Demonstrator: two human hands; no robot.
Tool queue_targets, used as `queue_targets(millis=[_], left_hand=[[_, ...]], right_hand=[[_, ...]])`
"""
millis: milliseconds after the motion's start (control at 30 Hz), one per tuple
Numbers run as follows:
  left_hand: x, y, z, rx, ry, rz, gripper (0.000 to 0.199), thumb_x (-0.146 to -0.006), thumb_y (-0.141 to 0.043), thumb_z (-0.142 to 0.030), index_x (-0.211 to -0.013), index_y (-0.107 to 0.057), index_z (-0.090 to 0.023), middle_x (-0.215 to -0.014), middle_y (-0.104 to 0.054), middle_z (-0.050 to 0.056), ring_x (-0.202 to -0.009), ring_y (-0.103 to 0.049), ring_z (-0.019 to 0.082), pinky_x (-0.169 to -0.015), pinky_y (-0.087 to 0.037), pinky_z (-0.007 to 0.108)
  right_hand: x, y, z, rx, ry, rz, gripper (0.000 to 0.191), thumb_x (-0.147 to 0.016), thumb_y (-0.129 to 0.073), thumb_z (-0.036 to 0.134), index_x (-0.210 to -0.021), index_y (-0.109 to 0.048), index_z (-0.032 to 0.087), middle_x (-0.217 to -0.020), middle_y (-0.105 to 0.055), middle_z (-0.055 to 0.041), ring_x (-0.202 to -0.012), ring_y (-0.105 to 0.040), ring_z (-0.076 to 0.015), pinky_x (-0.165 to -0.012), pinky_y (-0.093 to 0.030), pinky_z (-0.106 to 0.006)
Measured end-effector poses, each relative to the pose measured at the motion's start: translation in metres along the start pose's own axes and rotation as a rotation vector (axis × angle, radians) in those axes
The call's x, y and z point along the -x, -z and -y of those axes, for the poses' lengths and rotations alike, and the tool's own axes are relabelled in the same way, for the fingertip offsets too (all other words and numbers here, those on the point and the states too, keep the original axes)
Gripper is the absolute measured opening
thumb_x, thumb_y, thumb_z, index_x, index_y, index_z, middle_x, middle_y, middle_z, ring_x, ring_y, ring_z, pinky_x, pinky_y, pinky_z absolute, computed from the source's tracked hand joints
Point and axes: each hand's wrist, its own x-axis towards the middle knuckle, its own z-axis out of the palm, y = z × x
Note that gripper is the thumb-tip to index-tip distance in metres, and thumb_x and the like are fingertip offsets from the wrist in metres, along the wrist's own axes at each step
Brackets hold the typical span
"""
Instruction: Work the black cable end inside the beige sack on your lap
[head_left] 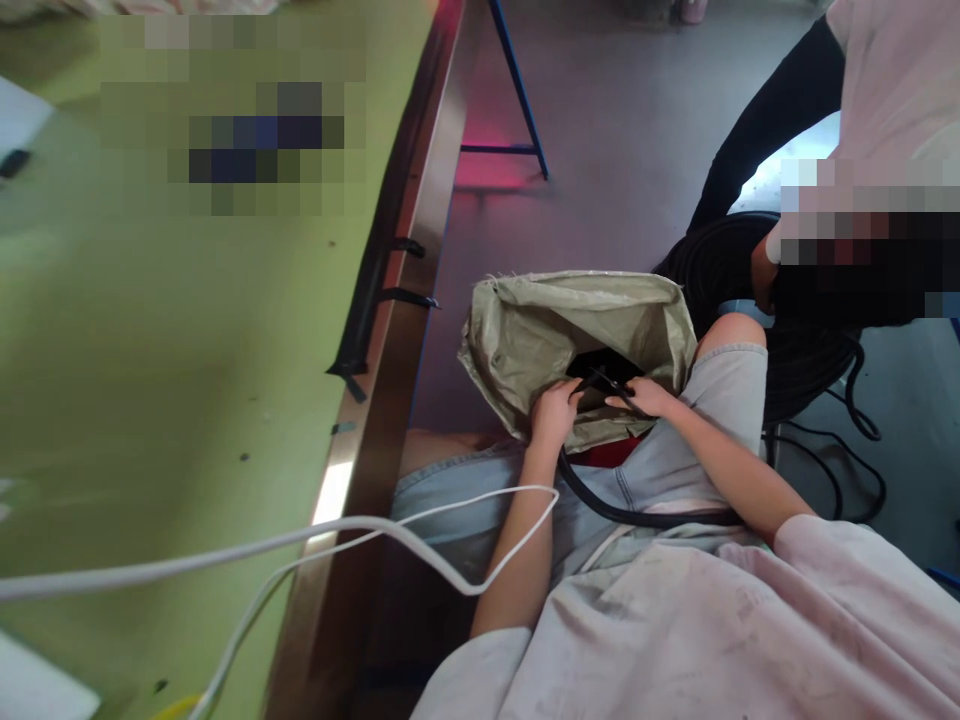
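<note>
An open woven sack stands between my knees, with dark pieces inside. Over its near rim, my left hand is closed on a black tube, which runs back across my lap to the right. Facing it, my right hand is closed around a dark tool, seemingly scissors, whose thin tip points at the tube's end by my left fingers. Whether the blades touch the tube is too small to tell.
A green-topped table with a metal edge stands at the left. White cables hang across the view. At the right, another person bends by large black coils. A blue stand is beyond.
</note>
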Motion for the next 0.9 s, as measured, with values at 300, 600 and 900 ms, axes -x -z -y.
queue_targets(millis=[300,600,900], left_hand=[[0.000,0.000,-0.001,0.011,0.005,-0.025,0.037,-0.098,-0.061,-0.019,-0.133,-0.073,-0.020,-0.130,-0.073,0.012,-0.119,-0.070,0.026,-0.110,-0.052,0.037],[-0.003,-0.003,0.004,-0.032,-0.004,0.004,0.039,-0.100,-0.058,-0.025,-0.136,-0.071,-0.015,-0.131,-0.072,0.016,-0.120,-0.070,0.031,-0.109,-0.052,0.041],[-0.004,-0.003,0.009,-0.072,-0.045,-0.020,0.041,-0.100,-0.055,-0.030,-0.134,-0.071,-0.012,-0.128,-0.074,0.018,-0.114,-0.072,0.032,-0.102,-0.056,0.039]], right_hand=[[-0.002,-0.003,0.002,-0.019,0.049,-0.042,0.060,-0.086,-0.071,0.075,-0.092,-0.077,0.016,-0.102,-0.074,-0.0115,-0.090,-0.070,-0.0228,-0.071,-0.046,-0.025],[-0.004,-0.005,-0.001,-0.020,-0.014,-0.015,0.060,-0.087,-0.067,0.078,-0.080,-0.076,0.019,-0.089,-0.073,-0.0078,-0.085,-0.069,-0.0225,-0.068,-0.044,-0.026],[-0.006,-0.005,0.000,-0.025,-0.022,-0.022,0.065,-0.085,-0.066,0.082,-0.079,-0.073,0.018,-0.078,-0.068,-0.0046,-0.078,-0.066,-0.0202,-0.064,-0.039,-0.025]])
